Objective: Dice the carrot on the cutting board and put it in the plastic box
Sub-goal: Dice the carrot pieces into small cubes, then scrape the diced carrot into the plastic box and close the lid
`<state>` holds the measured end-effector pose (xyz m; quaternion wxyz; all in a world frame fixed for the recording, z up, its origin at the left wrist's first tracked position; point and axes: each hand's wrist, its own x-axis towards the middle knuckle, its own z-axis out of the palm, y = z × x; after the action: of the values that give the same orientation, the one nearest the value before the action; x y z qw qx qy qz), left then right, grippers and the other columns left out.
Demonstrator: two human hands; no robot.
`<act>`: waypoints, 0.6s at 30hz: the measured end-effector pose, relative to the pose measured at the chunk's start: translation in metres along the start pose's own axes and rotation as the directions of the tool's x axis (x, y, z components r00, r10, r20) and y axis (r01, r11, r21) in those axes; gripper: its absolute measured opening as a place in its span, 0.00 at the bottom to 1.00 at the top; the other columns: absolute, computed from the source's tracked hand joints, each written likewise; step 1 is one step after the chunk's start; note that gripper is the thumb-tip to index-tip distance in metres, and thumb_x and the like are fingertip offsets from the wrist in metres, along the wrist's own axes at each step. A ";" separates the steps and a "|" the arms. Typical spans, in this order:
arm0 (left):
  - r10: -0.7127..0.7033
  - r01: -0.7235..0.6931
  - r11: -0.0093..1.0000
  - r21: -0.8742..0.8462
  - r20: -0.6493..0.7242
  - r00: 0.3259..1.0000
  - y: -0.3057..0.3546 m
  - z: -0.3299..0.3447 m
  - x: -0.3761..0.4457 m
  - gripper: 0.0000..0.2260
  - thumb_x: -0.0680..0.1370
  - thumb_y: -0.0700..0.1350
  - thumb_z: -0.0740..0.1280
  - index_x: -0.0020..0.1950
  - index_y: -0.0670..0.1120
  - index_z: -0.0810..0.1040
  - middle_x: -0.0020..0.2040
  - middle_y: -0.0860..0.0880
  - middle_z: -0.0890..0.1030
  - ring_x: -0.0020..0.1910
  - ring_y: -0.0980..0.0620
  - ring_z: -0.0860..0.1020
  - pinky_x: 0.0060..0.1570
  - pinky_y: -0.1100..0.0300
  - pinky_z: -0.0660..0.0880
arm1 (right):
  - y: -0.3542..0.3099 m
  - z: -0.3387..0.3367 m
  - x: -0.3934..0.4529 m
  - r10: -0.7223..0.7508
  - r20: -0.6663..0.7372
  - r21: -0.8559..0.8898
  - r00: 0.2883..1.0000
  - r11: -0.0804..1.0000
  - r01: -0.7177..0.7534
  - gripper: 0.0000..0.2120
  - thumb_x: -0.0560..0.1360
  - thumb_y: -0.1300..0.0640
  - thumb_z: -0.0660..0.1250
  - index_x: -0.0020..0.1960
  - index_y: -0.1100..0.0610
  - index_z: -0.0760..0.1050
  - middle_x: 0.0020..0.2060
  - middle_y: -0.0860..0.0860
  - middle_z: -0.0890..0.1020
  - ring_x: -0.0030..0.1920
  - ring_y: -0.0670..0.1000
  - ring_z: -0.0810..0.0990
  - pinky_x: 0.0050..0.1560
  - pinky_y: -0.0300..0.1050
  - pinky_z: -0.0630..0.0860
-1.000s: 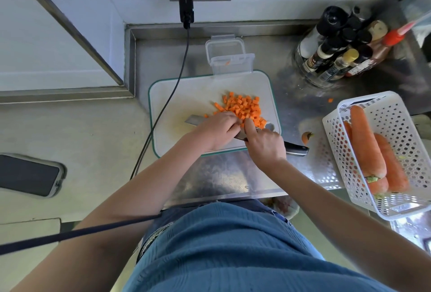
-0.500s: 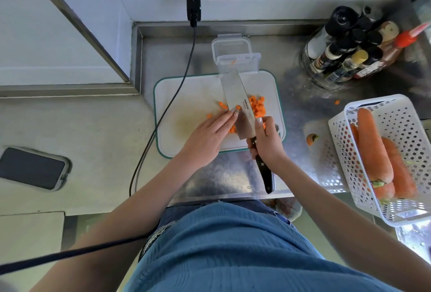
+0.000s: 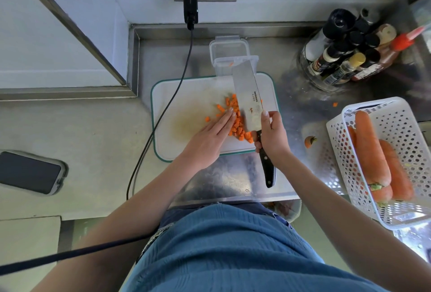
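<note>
A pile of diced carrot (image 3: 235, 122) lies on the white cutting board (image 3: 184, 95). My right hand (image 3: 271, 137) grips the black handle of a broad knife (image 3: 248, 95), whose flat blade lies over the board, tip toward the clear plastic box (image 3: 233, 64) behind the board. My left hand (image 3: 210, 139) lies flat with straight fingers against the left side of the carrot pile, next to the blade. An orange piece shows in the box.
A white perforated basket (image 3: 401, 114) with whole carrots stands at the right. A jar of sauce bottles (image 3: 345, 58) is at the back right. A carrot end (image 3: 309, 141) lies by the basket. A black cable (image 3: 163, 114) crosses the board's left edge. A phone (image 3: 29, 172) lies far left.
The knife turned from lying crosswise at the board's near edge to pointing toward the box. My left hand opened flat and now pushes the dice against the blade's side.
</note>
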<state>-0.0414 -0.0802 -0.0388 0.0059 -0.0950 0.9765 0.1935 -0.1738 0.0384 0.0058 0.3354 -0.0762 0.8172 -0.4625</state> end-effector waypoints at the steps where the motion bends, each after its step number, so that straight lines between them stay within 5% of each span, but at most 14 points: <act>1: 0.028 -0.028 1.000 0.009 -0.046 0.999 0.002 0.000 0.003 0.36 0.76 0.32 0.61 0.75 0.45 0.41 0.75 0.49 0.41 0.74 0.55 0.43 0.71 0.58 0.43 | -0.001 0.000 0.000 -0.017 -0.002 -0.026 1.000 1.000 0.017 0.15 0.82 0.46 0.51 0.54 0.58 0.63 0.28 0.56 0.75 0.23 0.51 0.68 0.24 0.44 0.70; 7: 0.122 -0.117 0.991 0.065 -0.088 0.989 0.007 0.006 0.019 0.35 0.74 0.32 0.64 0.76 0.43 0.50 0.77 0.47 0.54 0.75 0.52 0.50 0.73 0.56 0.48 | -0.002 0.005 -0.003 -0.046 0.008 -0.036 0.999 0.998 0.046 0.14 0.82 0.48 0.51 0.54 0.58 0.63 0.30 0.59 0.75 0.21 0.47 0.68 0.20 0.40 0.66; 12: 0.208 -0.187 0.974 0.125 -0.189 0.960 -0.018 0.006 0.007 0.22 0.73 0.36 0.65 0.67 0.39 0.72 0.67 0.42 0.73 0.67 0.45 0.70 0.68 0.51 0.64 | -0.003 -0.005 -0.003 -0.011 -0.015 -0.063 1.000 0.998 0.010 0.13 0.82 0.48 0.51 0.55 0.58 0.64 0.30 0.57 0.75 0.22 0.50 0.68 0.22 0.42 0.68; 15: 0.077 -0.075 0.997 0.018 -0.303 0.950 -0.032 -0.024 0.041 0.20 0.72 0.34 0.61 0.64 0.36 0.74 0.63 0.39 0.75 0.62 0.41 0.74 0.61 0.49 0.72 | 0.000 -0.011 -0.009 -0.055 -0.033 -0.079 0.998 0.996 0.052 0.11 0.82 0.49 0.52 0.53 0.57 0.64 0.29 0.56 0.75 0.21 0.49 0.67 0.22 0.42 0.67; 18: -0.137 0.122 0.990 -0.068 -0.330 0.934 -0.045 -0.054 0.091 0.23 0.74 0.34 0.64 0.69 0.36 0.67 0.68 0.38 0.70 0.66 0.40 0.70 0.65 0.50 0.68 | 0.005 -0.016 -0.018 -0.085 -0.100 -0.052 0.991 0.995 0.080 0.10 0.82 0.50 0.52 0.52 0.56 0.65 0.29 0.55 0.75 0.21 0.46 0.69 0.21 0.41 0.67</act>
<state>-0.1206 -0.1583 -0.0101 -0.1491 -0.1907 0.9502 0.1965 -0.1686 0.0605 0.0159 0.2716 -0.0943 0.8403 -0.4595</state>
